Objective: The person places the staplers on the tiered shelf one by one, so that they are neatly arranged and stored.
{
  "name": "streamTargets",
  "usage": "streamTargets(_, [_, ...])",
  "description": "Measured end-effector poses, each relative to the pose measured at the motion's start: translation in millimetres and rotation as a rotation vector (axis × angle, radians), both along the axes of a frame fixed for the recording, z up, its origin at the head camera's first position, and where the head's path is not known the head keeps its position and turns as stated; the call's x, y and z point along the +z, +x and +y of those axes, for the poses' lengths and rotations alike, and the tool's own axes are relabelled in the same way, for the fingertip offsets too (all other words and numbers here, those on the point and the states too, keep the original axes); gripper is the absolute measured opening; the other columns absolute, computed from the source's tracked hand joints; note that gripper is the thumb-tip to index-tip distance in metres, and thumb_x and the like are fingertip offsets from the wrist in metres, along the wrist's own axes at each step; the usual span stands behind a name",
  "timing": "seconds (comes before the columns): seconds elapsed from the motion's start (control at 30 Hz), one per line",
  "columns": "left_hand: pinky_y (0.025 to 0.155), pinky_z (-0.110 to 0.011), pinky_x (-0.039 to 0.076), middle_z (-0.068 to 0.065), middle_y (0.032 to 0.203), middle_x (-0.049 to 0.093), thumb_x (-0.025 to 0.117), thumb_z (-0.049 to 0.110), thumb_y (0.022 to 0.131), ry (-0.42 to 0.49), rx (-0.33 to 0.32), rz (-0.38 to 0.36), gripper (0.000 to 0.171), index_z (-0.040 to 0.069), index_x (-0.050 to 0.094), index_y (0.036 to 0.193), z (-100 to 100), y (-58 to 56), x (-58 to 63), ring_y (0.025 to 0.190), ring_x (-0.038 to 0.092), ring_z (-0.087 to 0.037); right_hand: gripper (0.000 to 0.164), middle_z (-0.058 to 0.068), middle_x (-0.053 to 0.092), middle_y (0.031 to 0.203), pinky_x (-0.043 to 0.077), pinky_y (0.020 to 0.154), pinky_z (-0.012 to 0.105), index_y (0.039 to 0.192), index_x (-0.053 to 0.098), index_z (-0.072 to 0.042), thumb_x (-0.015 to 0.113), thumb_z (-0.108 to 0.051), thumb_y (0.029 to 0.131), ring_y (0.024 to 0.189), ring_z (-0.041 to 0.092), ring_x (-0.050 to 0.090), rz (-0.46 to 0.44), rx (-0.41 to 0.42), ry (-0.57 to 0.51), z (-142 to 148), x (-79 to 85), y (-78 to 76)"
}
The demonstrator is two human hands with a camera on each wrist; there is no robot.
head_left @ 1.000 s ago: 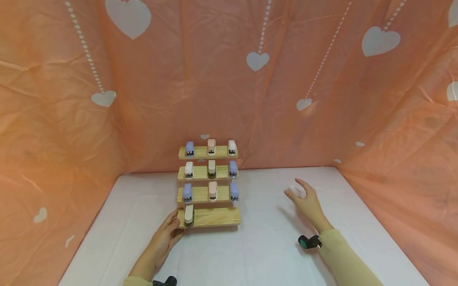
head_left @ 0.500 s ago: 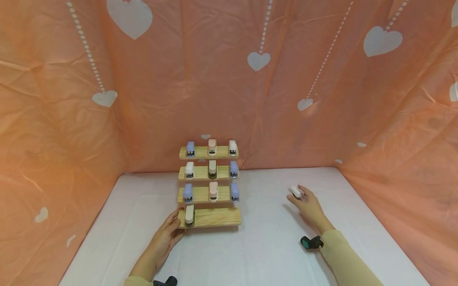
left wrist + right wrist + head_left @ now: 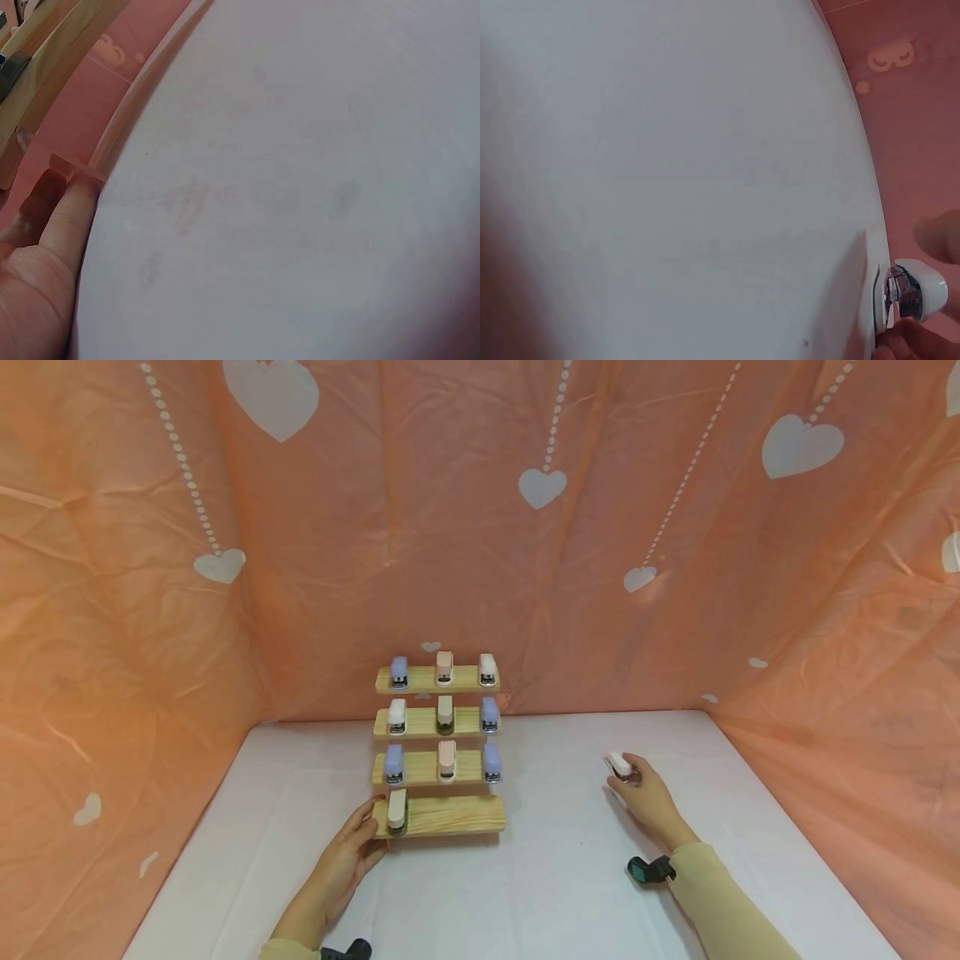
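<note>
My left hand (image 3: 347,856) grips the left end of a stepped wooden rack (image 3: 461,817) at its lowest board. In the left wrist view, the fingers (image 3: 69,225) touch a clear part under the wood. A cream mini stapler (image 3: 396,810) stands on that board's left end, close to those fingertips. To the right of the rack, my right hand (image 3: 651,797) holds a white mini stapler (image 3: 618,765) between thumb and fingers. In the right wrist view, this stapler (image 3: 930,291) shows its metal front. Whether it touches the table cannot be told.
Purple, pink, white and cream mini staplers, such as a pink one (image 3: 447,760), stand in threes on the upper boards. A white cloth (image 3: 555,877) covers the table. An orange curtain (image 3: 450,543) with hearts closes off the back and sides.
My right hand has lowered slightly and closed its fingers on the white stapler, which now shows more clearly and tilts in the grip. The left hand and rack stay put.
</note>
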State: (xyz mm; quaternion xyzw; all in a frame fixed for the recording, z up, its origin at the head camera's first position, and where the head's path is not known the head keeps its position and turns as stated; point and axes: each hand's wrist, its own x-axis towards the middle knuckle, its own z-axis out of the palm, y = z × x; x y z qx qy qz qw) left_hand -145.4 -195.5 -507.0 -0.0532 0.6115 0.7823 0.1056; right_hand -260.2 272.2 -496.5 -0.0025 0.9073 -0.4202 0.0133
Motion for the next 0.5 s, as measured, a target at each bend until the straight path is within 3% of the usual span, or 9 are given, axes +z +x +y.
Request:
streamTargets(0.13, [0.114, -0.052, 0.023, -0.019, 0.158, 0.012, 0.039, 0.024, 0.105, 0.004, 0.004, -0.008, 0.054, 0.014, 0.020, 0.154, -0.1, -0.3, 0.1, 0.141, 0.020, -0.039, 0.068, 0.027, 0.045, 0.136, 0.048, 0.095, 0.047, 0.147, 0.028, 0.000, 0.060, -0.032, 0.097, 0.121, 0.037, 0.047, -0.012, -0.005, -0.033, -0.6, 0.0, -0.4])
streamTargets(0.4, [0.114, -0.051, 0.023, -0.019, 0.158, 0.012, 0.038, 0.024, 0.105, 0.004, 0.004, -0.015, 0.054, 0.014, 0.019, 0.154, 0.0, -0.1, -0.4, 0.141, 0.021, -0.039, 0.080, 0.026, 0.030, 0.149, 0.047, 0.096, 0.048, 0.152, 0.020, -0.004, 0.062, -0.040, 0.094, 0.123, 0.036, 0.044, -0.066, -0.017, -0.066, -1.5, 0.1, -4.1])
streamTargets(0.5, [0.114, -0.051, 0.023, -0.018, 0.159, 0.012, 0.037, 0.024, 0.105, 0.005, 0.006, -0.019, 0.054, 0.014, 0.018, 0.155, 0.1, -0.2, 0.1, 0.141, 0.021, -0.039, 0.081, 0.026, 0.032, 0.149, 0.043, 0.099, 0.051, 0.153, 0.019, -0.004, 0.062, -0.041, 0.094, 0.122, 0.036, 0.045, -0.068, -0.023, -0.052, -1.8, -0.3, -5.9])
